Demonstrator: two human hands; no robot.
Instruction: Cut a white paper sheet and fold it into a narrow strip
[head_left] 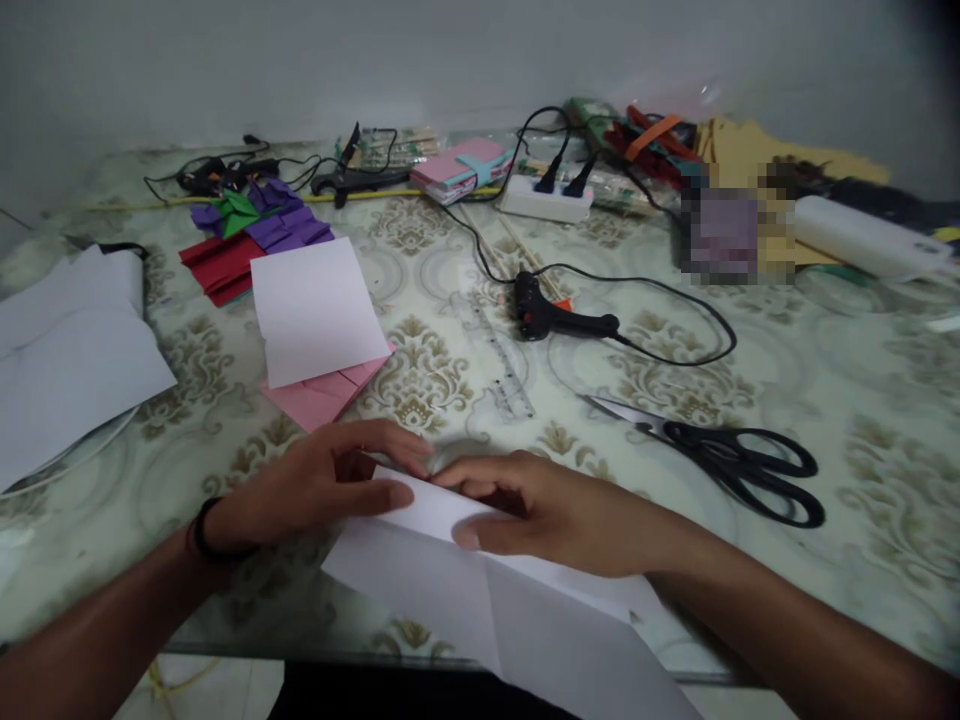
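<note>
A white sheet of paper (420,580), creased down its middle, lies at the near edge of the table with its far edge folded over into a strip. My left hand (330,485) pinches the left end of that strip, thumb on top and fingers behind. Close beside it, my right hand (525,505) grips the same strip, its thumb pressing on the fold. The fingertips of both hands nearly meet at the far edge. Just beyond them a white paper square (319,310) rests on pink folded paper (322,395).
Black scissors (720,450) lie at right, tips pointing left. Behind sit a clear ruler (495,360), a black glue gun (555,310) with its cord, and a white power strip (547,198). Red folded paper (221,268), purple paper (289,225) and white sheets (75,340) are at left.
</note>
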